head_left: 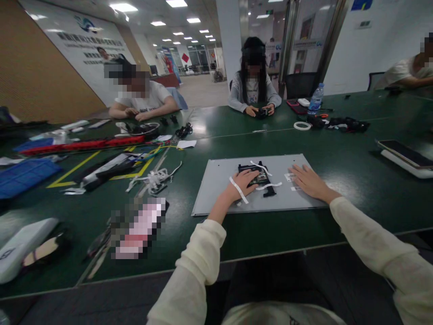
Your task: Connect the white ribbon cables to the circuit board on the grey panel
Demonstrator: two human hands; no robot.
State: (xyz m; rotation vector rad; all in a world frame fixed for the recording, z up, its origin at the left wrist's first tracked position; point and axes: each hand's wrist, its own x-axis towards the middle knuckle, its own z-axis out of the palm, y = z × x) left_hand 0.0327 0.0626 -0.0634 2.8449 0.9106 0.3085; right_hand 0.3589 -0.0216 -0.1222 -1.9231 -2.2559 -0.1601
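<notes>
A grey flat panel (216, 189) lies on the green table in front of me. On it sits a black device with a bare circuit board (260, 177), with white tape strips (273, 185) stuck across its edges. My left hand (241, 184) rests over the device's left side, fingers stretched out; another white strip (238, 190) lies across the back of this hand. Flat on the panel's right side is my right hand (309, 181), fingers extended, touching small white printed labels (290, 177). Neither hand is closed around anything. The left palm hides part of the device.
To the left lie a tangle of white strips (155, 179), a phone-like item (142, 230) and a blue basket (29, 176). A tape roll (302, 126) and water bottle (316, 99) stand beyond the panel. A phone (406, 152) lies at right. Several people sit around the table.
</notes>
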